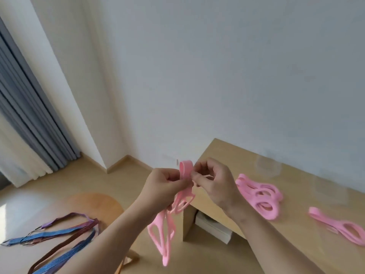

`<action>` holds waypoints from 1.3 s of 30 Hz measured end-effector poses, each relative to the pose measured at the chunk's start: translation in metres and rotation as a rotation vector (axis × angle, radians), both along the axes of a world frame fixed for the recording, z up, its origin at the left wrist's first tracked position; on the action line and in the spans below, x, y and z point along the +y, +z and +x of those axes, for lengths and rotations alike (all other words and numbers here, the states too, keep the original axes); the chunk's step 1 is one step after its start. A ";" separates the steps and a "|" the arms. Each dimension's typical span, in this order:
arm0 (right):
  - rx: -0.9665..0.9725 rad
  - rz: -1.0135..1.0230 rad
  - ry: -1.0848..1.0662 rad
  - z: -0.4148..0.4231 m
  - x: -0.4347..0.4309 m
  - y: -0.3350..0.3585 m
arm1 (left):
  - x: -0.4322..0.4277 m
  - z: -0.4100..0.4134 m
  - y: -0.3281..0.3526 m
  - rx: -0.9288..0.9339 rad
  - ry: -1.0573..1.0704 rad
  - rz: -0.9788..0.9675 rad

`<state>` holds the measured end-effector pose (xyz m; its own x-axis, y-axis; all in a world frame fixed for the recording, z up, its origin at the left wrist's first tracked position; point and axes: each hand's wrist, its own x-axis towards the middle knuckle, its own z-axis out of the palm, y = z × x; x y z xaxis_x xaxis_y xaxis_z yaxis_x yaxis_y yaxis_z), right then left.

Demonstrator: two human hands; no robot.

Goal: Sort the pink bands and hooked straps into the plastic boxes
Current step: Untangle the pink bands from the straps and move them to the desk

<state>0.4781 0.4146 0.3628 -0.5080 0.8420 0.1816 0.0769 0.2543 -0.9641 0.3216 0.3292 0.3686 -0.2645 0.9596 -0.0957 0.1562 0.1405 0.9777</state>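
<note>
Both hands hold a bunch of pink bands (182,196) in the air off the table's left end. My left hand (165,186) grips the bunch near its top loop, and my right hand (212,180) pinches the same loop from the right. Long loops hang down below my left wrist. A pile of pink bands (260,194) lies on the wooden table (227,155). A single pink band (341,226) lies further right. Two clear plastic boxes (267,165) (329,190) stand near the wall. Blue, purple and brown hooked straps (57,236) lie on a round stool at the lower left.
The round wooden stool (94,202) stands left of the table. White boxes (213,226) sit on the floor under the table. Grey and white curtains (25,125) hang at the far left. A white wall runs behind the table.
</note>
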 end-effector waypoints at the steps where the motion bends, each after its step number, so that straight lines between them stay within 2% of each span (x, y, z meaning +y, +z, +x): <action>1: 0.006 -0.031 -0.026 0.016 0.003 -0.008 | 0.008 0.012 -0.003 -0.023 0.007 -0.014; 6: -0.100 -0.309 0.076 0.077 0.000 -0.072 | 0.052 0.061 -0.013 -0.136 -0.071 -0.053; 8: -0.129 -0.396 -0.035 0.096 -0.001 -0.092 | 0.072 0.078 -0.020 -0.120 -0.125 -0.082; 15: 0.074 -0.654 -0.542 0.185 0.024 -0.114 | 0.151 0.123 -0.069 -0.066 -0.197 -0.225; 19: 0.041 -0.700 -0.815 0.233 0.040 -0.117 | 0.187 0.159 -0.098 -0.087 -0.352 -0.314; 25: 0.001 -0.731 -1.049 0.282 0.050 -0.122 | 0.227 0.216 -0.136 -0.098 -0.508 -0.398; 30: 0.126 -0.784 -1.141 0.329 0.058 -0.126 | 0.240 0.261 -0.155 -0.065 -0.576 -0.490; 39: -0.085 -0.798 -1.050 0.431 0.126 -0.158 | 0.263 0.351 -0.176 0.061 -0.419 -0.555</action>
